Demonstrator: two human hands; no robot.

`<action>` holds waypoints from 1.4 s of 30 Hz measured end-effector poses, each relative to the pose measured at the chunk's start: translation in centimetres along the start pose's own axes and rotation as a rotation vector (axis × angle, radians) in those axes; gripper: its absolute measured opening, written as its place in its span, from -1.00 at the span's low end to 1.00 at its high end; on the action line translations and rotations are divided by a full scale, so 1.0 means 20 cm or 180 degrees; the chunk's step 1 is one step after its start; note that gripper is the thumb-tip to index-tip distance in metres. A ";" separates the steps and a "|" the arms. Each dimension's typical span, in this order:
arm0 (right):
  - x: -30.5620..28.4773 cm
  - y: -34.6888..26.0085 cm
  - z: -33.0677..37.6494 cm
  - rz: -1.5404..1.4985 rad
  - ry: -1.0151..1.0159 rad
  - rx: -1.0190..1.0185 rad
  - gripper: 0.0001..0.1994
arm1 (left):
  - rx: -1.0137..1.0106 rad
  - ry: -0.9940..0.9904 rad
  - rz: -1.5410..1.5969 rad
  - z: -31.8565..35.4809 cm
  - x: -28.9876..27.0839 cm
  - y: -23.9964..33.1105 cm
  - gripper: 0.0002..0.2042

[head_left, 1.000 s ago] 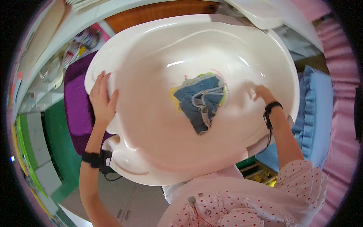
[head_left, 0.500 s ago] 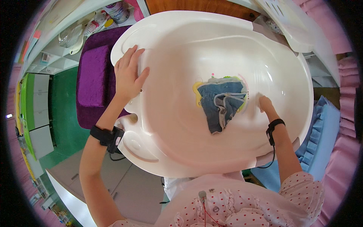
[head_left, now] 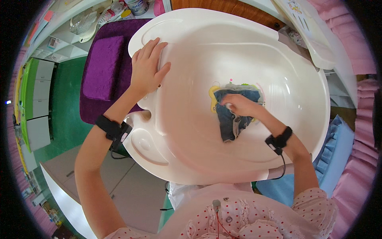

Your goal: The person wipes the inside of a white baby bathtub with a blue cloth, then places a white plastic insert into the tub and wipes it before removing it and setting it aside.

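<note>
A white baby bathtub (head_left: 187,131) spreads out before me. On its floor lies a crumpled blue cloth (head_left: 229,125) with grey edging, partly covering a colourful printed pattern. My right hand (head_left: 240,105) is over the upper middle of this cloth, its fingers curled and closed on the fabric; the hand hides part of it. At the tub's left rim, my left hand (head_left: 147,69) lies with fingers stretched and thumb apart, holding nothing. Each wrist wears a black strap with a small device.
A purple padded seat (head_left: 104,67) stands left of the tub. Shelves with cans and baskets are at the far left. Grey cabinets (head_left: 139,199) sit below left, light-blue ruffled fabric (head_left: 332,155) at right. A white plastic panel (head_left: 306,36) leans at the far right.
My right hand has moved left from the bare tub floor onto the cloth. The left hand stays on the rim. The view has shifted slightly.
</note>
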State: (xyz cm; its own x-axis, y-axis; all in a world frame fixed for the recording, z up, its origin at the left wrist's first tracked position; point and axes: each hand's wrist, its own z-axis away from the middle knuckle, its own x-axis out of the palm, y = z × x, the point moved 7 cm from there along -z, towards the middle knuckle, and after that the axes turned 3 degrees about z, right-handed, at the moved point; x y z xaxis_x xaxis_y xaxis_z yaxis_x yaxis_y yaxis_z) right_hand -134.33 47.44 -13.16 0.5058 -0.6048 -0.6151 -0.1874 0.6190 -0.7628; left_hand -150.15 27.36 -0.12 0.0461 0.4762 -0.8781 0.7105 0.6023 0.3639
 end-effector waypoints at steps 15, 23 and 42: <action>-0.05 0.54 0.28 -0.0642 0.0763 0.1700 -0.85 | 0.0076 0.0027 -0.0061 -0.01 -0.01 0.01 -0.54; 0.13 0.22 -0.02 -0.1063 0.0934 0.0752 -0.82 | 0.0005 0.0118 -0.0046 0.00 -0.01 -0.02 -0.53; 0.32 0.44 -0.09 -0.0835 0.0082 0.1085 -0.84 | 0.0027 0.0051 -0.0072 -0.01 0.00 0.00 -0.54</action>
State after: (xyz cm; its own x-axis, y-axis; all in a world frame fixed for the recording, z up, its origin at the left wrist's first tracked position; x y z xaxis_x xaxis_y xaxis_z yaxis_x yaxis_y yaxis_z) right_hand -134.26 48.24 -24.14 0.4773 -0.7734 -0.4171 0.2361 0.5701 -0.7870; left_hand -150.22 27.54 -0.07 0.0187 0.4728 -0.8810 0.7172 0.6076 0.3413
